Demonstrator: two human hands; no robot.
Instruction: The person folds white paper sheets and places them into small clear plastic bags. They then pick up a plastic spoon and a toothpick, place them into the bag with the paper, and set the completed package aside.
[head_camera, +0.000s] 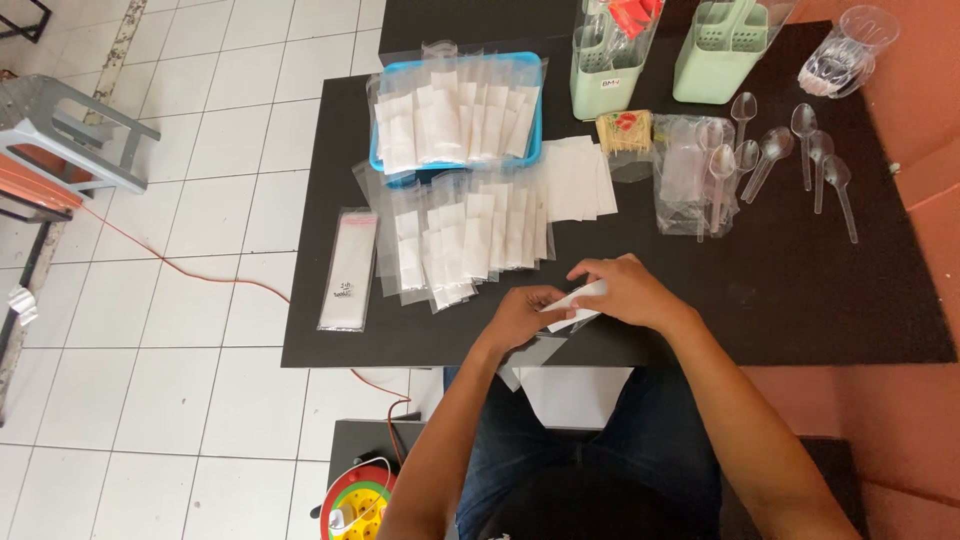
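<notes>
Head camera is looking down at a black table (800, 300). Both hands are holding a folded white napkin (577, 303) near the table's front edge. The left hand (520, 318) is pinching its left end, and the right hand (628, 290) is pressing closed over its top. Filled clear bags (460, 240) are lying just behind, and plastic spoons (790, 160) are lying farther right.
</notes>
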